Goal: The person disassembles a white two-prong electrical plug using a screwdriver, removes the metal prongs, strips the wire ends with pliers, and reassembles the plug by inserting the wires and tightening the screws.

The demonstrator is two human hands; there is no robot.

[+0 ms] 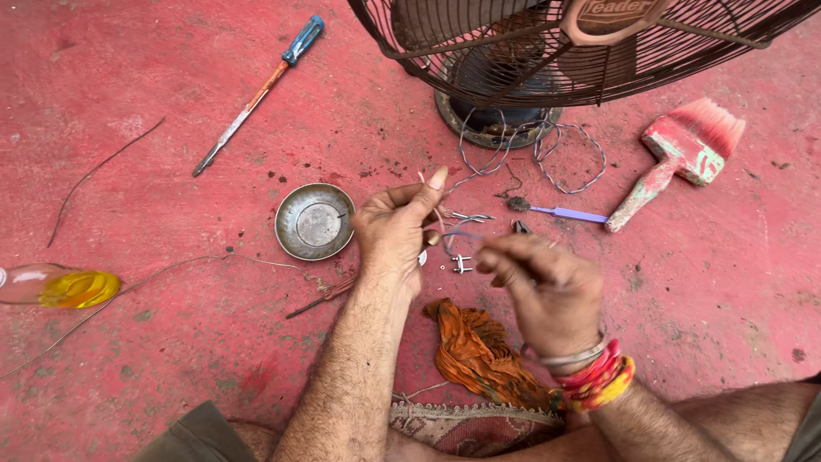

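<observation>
My left hand (395, 229) is raised over the red floor, its fingers pinched on thin wires (442, 221) that run toward a fan. My right hand (540, 282), blurred, has its fingertips closed near the other end of those wires; red and yellow threads and a metal bangle circle its wrist. Below the hands lie small metal connectors (462, 263). The wires lead back in a loose tangle (547, 150) to the base of the rusty-grilled fan (547, 51).
A small metal bowl (314, 221) sits left of my left hand. A blue-handled screwdriver (256, 92) lies far left, a paint-stained brush (680, 154) right, a purple-handled small brush (556, 211) in the middle. An orange rag (479, 351) lies near my knees. A bottle of yellow oil (60, 287) lies at the left edge.
</observation>
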